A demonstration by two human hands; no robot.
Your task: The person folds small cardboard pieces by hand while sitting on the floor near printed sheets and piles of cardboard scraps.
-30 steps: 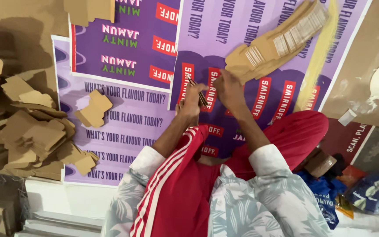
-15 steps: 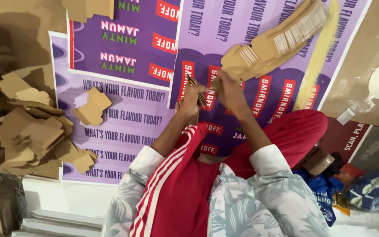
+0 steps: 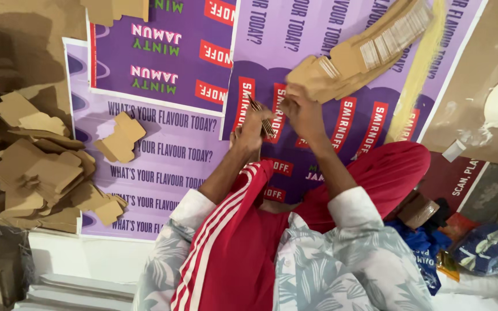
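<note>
Meanwhile, my left hand (image 3: 253,129) stayed clamped on a folded cardboard piece (image 3: 263,118) while my right hand (image 3: 300,110), just beside it, kept pinching the cardboard stack (image 3: 370,55).

I was looking at a makeshift packing workshop: purple posters (image 3: 162,155) covered the floor, with heaps of flat cardboard cutouts (image 3: 36,173) and tape rolls (image 3: 419,210) about.

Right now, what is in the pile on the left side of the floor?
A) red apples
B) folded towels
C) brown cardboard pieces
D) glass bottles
C: the pile at the left is made of flat brown cardboard cut-outs lying heaped beside the purple posters.
</note>
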